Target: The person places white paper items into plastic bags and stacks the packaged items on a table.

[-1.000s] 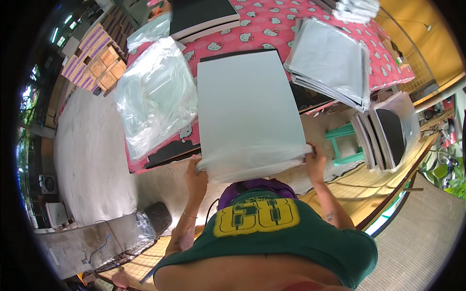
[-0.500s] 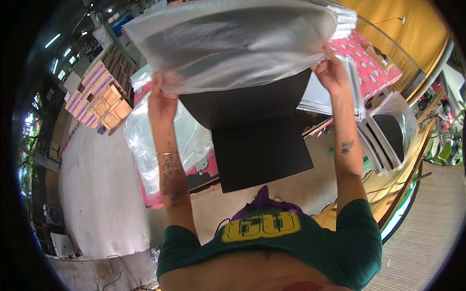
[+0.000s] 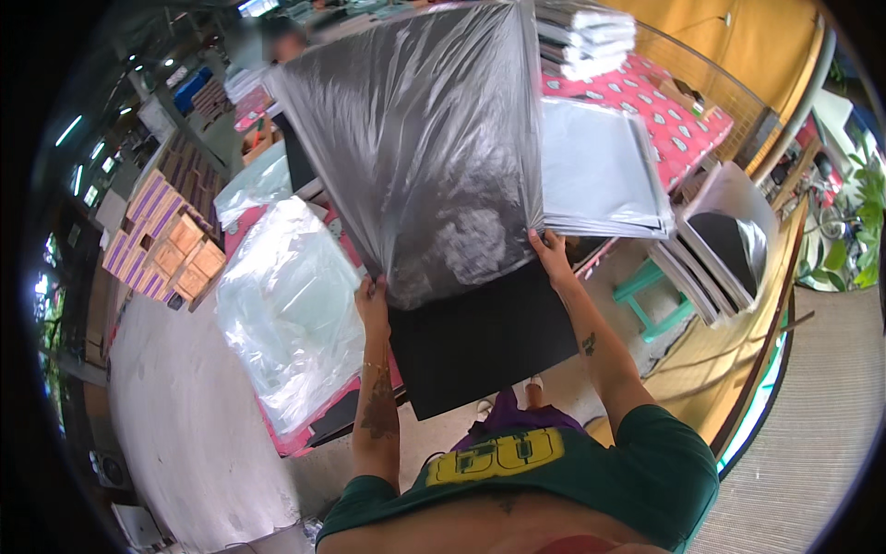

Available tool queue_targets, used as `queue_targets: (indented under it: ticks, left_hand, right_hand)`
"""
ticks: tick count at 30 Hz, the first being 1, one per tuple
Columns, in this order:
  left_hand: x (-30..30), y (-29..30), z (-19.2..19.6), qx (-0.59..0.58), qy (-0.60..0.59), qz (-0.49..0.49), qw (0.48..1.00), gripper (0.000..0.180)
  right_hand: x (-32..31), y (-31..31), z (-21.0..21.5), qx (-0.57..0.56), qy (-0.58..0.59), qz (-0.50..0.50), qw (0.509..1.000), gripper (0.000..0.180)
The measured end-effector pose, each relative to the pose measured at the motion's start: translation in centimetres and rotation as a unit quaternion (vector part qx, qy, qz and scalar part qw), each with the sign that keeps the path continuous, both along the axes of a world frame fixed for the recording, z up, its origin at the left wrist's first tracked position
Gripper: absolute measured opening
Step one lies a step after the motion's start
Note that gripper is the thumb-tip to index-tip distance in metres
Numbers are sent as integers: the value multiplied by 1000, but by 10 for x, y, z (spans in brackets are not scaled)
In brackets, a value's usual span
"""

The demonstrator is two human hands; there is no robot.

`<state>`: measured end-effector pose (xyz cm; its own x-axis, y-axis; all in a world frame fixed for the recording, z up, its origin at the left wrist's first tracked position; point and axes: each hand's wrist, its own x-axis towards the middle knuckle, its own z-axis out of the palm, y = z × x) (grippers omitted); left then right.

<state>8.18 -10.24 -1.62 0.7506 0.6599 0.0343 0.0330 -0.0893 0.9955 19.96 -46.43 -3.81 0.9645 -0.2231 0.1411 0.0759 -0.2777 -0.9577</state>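
A clear plastic bag [image 3: 434, 157] covers most of a large black sheet [image 3: 480, 346], whose near part sticks out bare toward me. My left hand [image 3: 373, 307] pinches the bag's near left corner, fingers closed. At the near right corner my right hand [image 3: 552, 255] grips the bag's edge the same way. Between the hands the film lies wrinkled and cloudy over the black surface. To the left of the sheet lies a heap of clear plastic bags [image 3: 295, 305]. Right of it is a stack of pale wrapped sheets [image 3: 600, 171].
A pink patterned cloth [image 3: 683, 125] covers the table, with white bundles [image 3: 595, 46] at its far side. A green stool [image 3: 651, 300] and upright wrapped boards [image 3: 711, 263] stand at right. Stacked cartons [image 3: 166, 235] are at left; a blurred person [image 3: 284, 42] is at the far side.
Both hands have come down and nearer to me, drawing the bag over more of the black sheet. The bag now stretches far away from me, and the sheet lies flatter.
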Motion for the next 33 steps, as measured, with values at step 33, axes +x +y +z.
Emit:
queue_targets:
  ticks: [33]
  left_hand:
    - [-203,165,25,447,464,132,753,39]
  right_hand:
    - [33,-78,54,-49,-138,-7,989,33]
